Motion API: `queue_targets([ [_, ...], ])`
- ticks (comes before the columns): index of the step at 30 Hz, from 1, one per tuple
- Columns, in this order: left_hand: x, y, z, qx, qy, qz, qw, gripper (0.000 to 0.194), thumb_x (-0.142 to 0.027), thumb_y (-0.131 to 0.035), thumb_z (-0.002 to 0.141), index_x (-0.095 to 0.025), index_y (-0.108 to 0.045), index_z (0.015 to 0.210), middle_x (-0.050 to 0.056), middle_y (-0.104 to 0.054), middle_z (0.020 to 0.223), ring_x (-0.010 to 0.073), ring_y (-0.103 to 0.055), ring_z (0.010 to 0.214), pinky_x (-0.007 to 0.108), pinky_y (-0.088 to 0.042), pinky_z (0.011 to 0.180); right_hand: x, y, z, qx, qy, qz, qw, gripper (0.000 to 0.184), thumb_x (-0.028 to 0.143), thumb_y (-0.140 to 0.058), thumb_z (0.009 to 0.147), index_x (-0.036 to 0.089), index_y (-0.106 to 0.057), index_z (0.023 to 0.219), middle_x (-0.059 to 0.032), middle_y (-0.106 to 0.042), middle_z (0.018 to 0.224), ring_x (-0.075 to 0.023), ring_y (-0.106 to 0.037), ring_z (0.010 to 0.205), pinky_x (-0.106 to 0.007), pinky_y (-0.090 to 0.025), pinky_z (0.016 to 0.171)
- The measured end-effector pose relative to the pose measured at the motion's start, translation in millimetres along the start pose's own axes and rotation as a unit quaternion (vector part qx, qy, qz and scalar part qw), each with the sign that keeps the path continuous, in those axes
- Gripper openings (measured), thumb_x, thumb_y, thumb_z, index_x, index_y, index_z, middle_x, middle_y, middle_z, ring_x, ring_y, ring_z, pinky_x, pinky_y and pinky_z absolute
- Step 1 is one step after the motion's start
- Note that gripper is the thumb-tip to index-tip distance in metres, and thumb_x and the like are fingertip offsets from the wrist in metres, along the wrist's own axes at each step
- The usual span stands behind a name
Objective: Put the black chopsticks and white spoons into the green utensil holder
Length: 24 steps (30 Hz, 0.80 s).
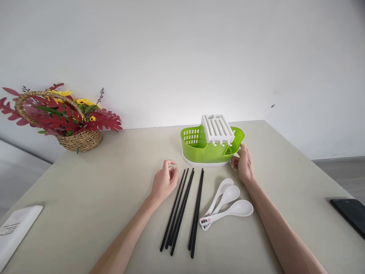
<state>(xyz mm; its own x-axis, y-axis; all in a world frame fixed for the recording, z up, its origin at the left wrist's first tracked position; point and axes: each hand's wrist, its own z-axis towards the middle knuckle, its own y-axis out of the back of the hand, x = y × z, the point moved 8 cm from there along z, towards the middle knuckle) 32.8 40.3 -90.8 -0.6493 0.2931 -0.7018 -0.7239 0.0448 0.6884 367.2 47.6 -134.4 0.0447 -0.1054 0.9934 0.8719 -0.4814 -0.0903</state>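
Observation:
My left hand (165, 180) rests on the table with its fingers loosely curled in and nothing in them. Just right of it lie several black chopsticks (180, 213), with another pair of chopsticks (196, 213) a little apart. My right hand (245, 163) is beside the right end of a green plastic cutlery basket (196, 152), some fingers stretched and others bent; whether it touches the basket I cannot tell. A white slotted holder (218, 128) with hooks sits across the basket, which stands on a white base tray (194, 163). Three white spoons (238, 208) lie fanned, handles overlapping, between the chopsticks and my right forearm.
A wicker basket of artificial flowers (80, 140) stands at the back left. A white device (19, 232) lies at the left edge, and a black phone (349, 213) at the right edge. Behind the table (99, 190) rises a pale wall (159, 57).

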Motion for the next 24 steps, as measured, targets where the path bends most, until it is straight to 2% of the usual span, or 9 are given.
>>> queue_targets([
  [4,-2,0.0,0,0.003,-0.001,0.01,1.0,0.015,-0.037,-0.043,0.102,-0.025,-0.045,0.11,-0.008,-0.054,0.063,0.0147,-0.051,0.052,0.028,-0.037,0.06,-2,0,1,0.003,-0.008,0.001,1.0,0.056,0.083,-0.05,0.089,0.028,-0.056,0.1,0.0045,-0.059,0.071,-0.0105,-0.046,0.045,-0.027,-0.036,0.039],
  [11,-4,-0.7,1,0.007,-0.008,0.036,0.999,0.016,-0.037,-0.043,0.102,-0.025,-0.047,0.11,-0.007,-0.058,0.064,0.0153,-0.053,0.053,0.028,-0.038,0.06,-7,2,2,-0.001,-0.016,-0.001,1.0,0.056,0.083,-0.053,0.088,0.029,-0.058,0.102,0.0067,-0.048,0.054,-0.014,-0.048,0.044,-0.029,-0.038,0.042],
  [15,-4,-2.1,0,0.007,-0.018,0.051,0.998,0.016,-0.037,-0.042,0.101,-0.025,-0.048,0.11,-0.007,-0.058,0.064,0.0156,-0.054,0.053,0.028,-0.039,0.061,-5,2,0,-0.009,-0.011,-0.006,1.0,0.054,0.08,-0.052,0.09,0.029,-0.059,0.108,0.0072,-0.05,0.056,-0.0146,-0.048,0.044,-0.03,-0.038,0.043],
  [18,-6,-4.2,-1,0.014,-0.033,0.062,0.997,0.015,-0.036,-0.044,0.101,-0.026,-0.048,0.111,-0.008,-0.059,0.064,0.0153,-0.055,0.054,0.028,-0.04,0.062,-4,10,-1,-0.053,-0.006,-0.013,0.998,0.045,0.07,-0.055,0.093,0.028,-0.058,0.11,0.0069,-0.055,0.062,-0.0143,-0.052,0.047,-0.029,-0.043,0.046],
  [21,-9,-7.7,-3,0.031,-0.055,0.082,0.995,0.016,-0.036,-0.046,0.101,-0.025,-0.047,0.113,-0.008,-0.06,0.065,0.0155,-0.057,0.055,0.028,-0.04,0.063,-3,22,-4,-0.121,-0.006,0.008,0.993,0.03,0.056,-0.061,0.091,0.027,-0.059,0.097,0.0047,-0.06,0.073,-0.0119,-0.054,0.052,-0.027,-0.042,0.047],
  [24,-12,-10.5,-4,0.046,-0.069,0.099,0.992,0.018,-0.037,-0.048,0.1,-0.025,-0.047,0.115,-0.007,-0.063,0.067,0.0162,-0.061,0.058,0.029,-0.04,0.062,-1,20,-8,-0.107,-0.008,0.049,0.993,0.029,0.05,-0.061,0.09,0.024,-0.057,0.078,0.0026,-0.058,0.073,-0.0099,-0.049,0.051,-0.025,-0.036,0.043],
])
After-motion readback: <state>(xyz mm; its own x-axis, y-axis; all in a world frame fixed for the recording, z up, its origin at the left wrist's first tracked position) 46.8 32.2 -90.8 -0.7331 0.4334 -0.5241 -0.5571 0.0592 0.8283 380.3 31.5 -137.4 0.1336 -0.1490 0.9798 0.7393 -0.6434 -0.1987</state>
